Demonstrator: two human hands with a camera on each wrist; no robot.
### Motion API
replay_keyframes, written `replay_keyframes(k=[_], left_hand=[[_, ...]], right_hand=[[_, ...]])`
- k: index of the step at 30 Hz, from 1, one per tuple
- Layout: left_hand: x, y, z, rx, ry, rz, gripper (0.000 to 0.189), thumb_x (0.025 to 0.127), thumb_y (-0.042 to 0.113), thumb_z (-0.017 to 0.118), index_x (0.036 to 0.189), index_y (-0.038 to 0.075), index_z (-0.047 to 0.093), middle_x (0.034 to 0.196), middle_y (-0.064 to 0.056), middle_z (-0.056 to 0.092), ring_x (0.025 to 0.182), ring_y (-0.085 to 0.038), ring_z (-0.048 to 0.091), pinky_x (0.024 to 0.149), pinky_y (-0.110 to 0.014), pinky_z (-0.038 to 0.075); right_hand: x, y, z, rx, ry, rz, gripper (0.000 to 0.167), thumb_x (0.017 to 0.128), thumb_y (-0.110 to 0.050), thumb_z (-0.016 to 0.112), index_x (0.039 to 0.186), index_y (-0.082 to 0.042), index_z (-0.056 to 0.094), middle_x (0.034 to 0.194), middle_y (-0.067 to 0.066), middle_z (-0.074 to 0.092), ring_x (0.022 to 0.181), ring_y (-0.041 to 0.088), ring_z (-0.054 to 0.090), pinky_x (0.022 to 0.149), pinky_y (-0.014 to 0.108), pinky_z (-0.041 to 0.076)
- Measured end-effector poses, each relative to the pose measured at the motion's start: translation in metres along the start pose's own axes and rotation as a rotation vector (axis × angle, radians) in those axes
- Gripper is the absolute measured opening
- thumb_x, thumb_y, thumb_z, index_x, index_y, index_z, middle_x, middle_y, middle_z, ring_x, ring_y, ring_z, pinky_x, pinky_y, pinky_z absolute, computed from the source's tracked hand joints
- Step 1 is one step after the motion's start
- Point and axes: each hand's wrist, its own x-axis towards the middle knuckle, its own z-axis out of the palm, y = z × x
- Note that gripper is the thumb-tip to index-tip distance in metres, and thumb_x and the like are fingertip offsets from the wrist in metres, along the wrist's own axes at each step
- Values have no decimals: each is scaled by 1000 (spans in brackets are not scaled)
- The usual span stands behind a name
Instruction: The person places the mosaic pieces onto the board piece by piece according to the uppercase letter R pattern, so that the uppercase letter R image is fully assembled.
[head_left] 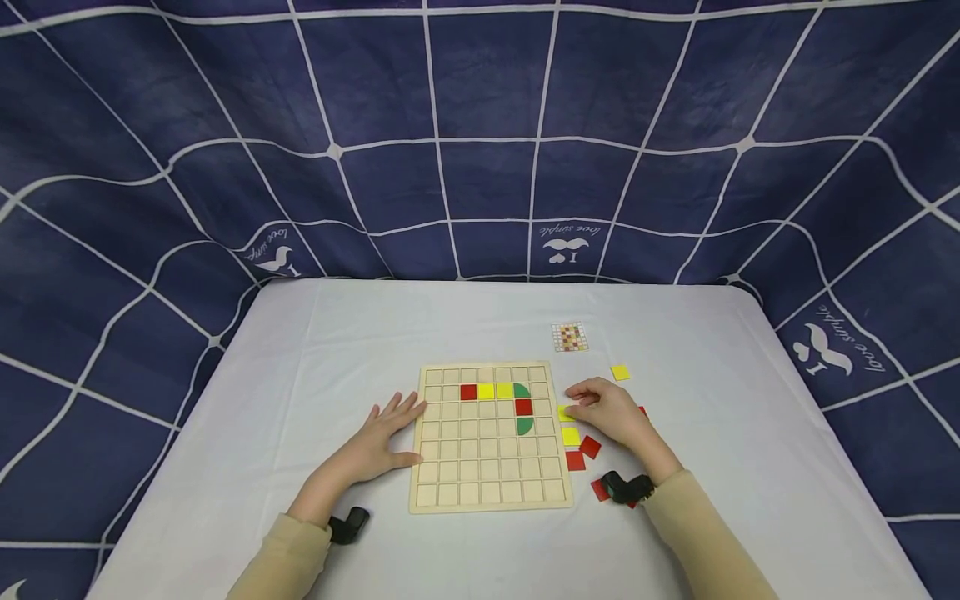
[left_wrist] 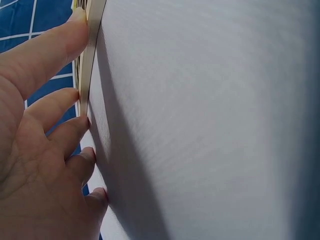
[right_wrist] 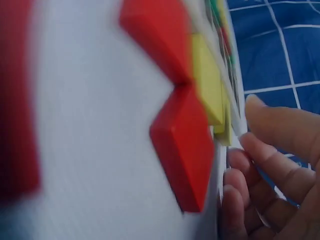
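A wooden grid board lies on the table with a red square, two yellow squares and a green rounded piece in one row. Below that green piece sit a red square and another green rounded piece. My left hand spreads its fingers along the board's left edge, fingertips touching its rim. Beyond the right edge, my right hand hovers over a yellow square tile, thumb and forefinger close above it. In the right wrist view, its other fingers curl loosely and a gap shows between thumb and forefinger.
Another yellow tile and several red tiles lie right of the board, some partly hidden under the right arm. A lone yellow tile lies farther back. A small printed pattern card rests behind the board on the white cloth.
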Motion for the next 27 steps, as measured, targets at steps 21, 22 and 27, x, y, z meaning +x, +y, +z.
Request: replay_keyframes(k=[21, 22, 27], left_hand=[[-2, 0, -1, 6, -2, 10, 85, 81, 28, 80, 152, 8, 37, 163, -13, 22, 152, -40, 7, 121, -63, 0], [-2, 0, -1, 5, -2, 8, 85, 80, 28, 80, 152, 8, 37, 163, -13, 22, 152, -40, 7, 121, -63, 0], [-2, 0, -1, 3, -4, -8, 86, 80, 28, 80, 152, 9, 37, 163, -12, 22, 153, -38, 7, 122, -61, 0]], right_hand=[[-3, -5, 3, -105, -80, 12, 23, 80, -17, 81, 89, -10, 61, 77, 2, 56, 70, 16, 51, 63, 24, 41], [-4, -6, 2, -98, -79, 12, 22, 80, -17, 80, 88, -11, 61, 77, 2, 56, 70, 15, 51, 63, 24, 42], [-7, -17, -2, 5, -48, -1, 18, 83, -15, 79, 89, -9, 62, 78, 3, 58, 69, 15, 53, 62, 22, 44]])
